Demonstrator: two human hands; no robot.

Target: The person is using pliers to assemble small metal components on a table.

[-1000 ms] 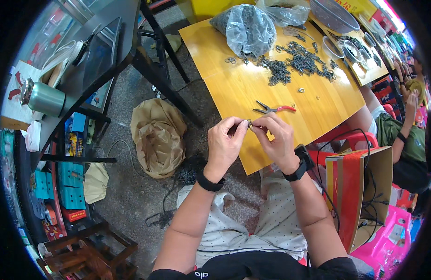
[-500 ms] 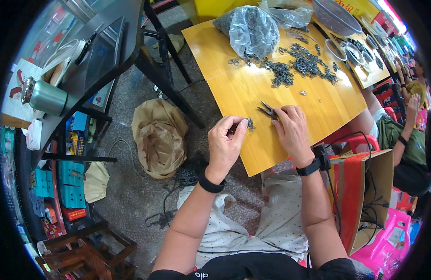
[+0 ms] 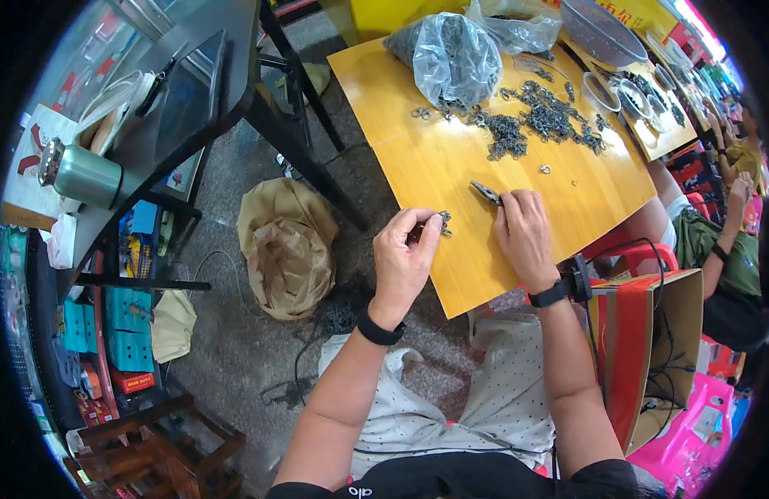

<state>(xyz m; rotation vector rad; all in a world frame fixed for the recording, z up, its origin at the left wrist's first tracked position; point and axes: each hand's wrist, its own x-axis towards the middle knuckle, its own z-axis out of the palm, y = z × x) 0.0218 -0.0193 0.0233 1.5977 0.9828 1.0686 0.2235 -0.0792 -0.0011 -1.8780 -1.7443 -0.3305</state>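
Over the table's near-left edge, my left hand (image 3: 407, 249) is closed in a pinch on a small cluster of dark metal links (image 3: 446, 223). To its right my right hand (image 3: 524, 237) is wrapped round a pair of pliers (image 3: 486, 194), whose jaws point up and to the left and look closed. The pliers' handles are mostly hidden in the palm. Farther back on the yellow wooden table (image 3: 434, 166) lies a loose heap of dark metal links (image 3: 551, 121). A single small shiny piece (image 3: 545, 169) rests between the heap and my right hand.
A clear plastic bag (image 3: 459, 62) of dark pieces stands behind the heap, with a grey basin (image 3: 605, 33) to its right. Left of the table, a brown sack (image 3: 289, 249) sits on the floor. An open cardboard box (image 3: 642, 358) stands by my right forearm; another person (image 3: 717, 224) sits beyond.
The pliers' jaws have gone from spread to closed, and my right hand has turned round them slightly. My left hand keeps its pinch almost in place.
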